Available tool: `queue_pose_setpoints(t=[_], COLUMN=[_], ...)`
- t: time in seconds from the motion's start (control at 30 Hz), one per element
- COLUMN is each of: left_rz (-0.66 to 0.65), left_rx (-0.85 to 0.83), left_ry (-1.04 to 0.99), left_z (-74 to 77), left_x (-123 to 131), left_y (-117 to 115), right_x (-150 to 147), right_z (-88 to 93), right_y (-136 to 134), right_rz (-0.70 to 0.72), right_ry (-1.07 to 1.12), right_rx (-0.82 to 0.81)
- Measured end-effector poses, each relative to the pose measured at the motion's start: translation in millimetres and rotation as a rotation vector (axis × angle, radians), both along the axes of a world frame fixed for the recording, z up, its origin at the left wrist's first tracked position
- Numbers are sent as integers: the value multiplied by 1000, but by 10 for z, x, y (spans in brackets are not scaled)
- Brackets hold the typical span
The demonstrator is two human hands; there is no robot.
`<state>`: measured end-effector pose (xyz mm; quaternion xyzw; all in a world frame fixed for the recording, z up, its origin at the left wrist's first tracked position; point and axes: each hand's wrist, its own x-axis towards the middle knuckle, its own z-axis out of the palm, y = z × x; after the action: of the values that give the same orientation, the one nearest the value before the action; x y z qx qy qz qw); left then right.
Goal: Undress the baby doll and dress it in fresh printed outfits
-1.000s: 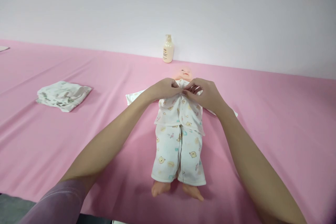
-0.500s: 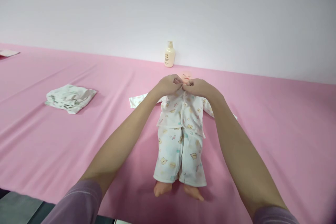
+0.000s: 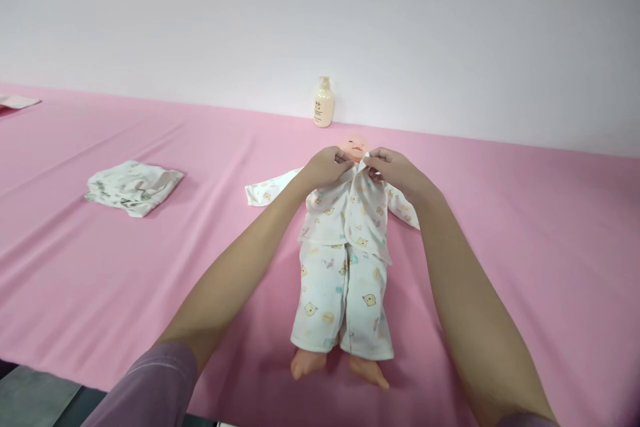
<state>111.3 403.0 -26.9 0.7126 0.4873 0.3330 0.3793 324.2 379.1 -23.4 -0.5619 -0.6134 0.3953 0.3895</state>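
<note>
A baby doll [image 3: 356, 144] lies on its back, feet toward me, dressed in a white printed long-sleeved shirt [image 3: 329, 217] and matching trousers [image 3: 320, 307]. My left hand [image 3: 327, 167] is closed at the shirt's neckline on the left, its fingertips pinching the collar edge. Opposite it, my right hand [image 3: 393, 168] pinches the other front edge of the shirt between thumb and fingers and holds it lifted beneath the doll's chin. Lower down, the two front panels overlap over the belly. Both sleeves spread outward, and the right one is partly hidden behind my forearm.
A cream pump bottle [image 3: 324, 105] stands against the wall behind the doll's head. To the left lies a folded white printed cloth [image 3: 134, 188]. A flat pale item [image 3: 19, 102] sits at the far left edge. Pink cloth [image 3: 215, 167] covers the table.
My hands have drawn apart at the neckline. My right hand has moved slightly right, raising the shirt's edge, and more of the doll's face and collar shows.
</note>
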Motion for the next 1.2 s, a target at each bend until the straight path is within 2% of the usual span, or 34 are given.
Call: queue_pose_setpoints(t=[0.3,0.47,0.7,1.0,1.2], left_rz=[-20,-20,17,35,46], left_rx=[-107,-98,-66,-38,-105], left_ry=[-169,-177,-139,-167,-258], left_z=[-6,36,74,-45,-26], left_x=[48,63,81,121,106], left_y=[46,2,-70,18,-12], right_x=[-89,-96,-31,4,-11], right_z=[-24,-15,27,-54,-126], right_y=[-35,-28,-61,-67,-7], right_rz=[-9,-25,19,19,-35], right_ry=[-157,-186,-65,-17,28], right_rx=[123,124,84,170,256])
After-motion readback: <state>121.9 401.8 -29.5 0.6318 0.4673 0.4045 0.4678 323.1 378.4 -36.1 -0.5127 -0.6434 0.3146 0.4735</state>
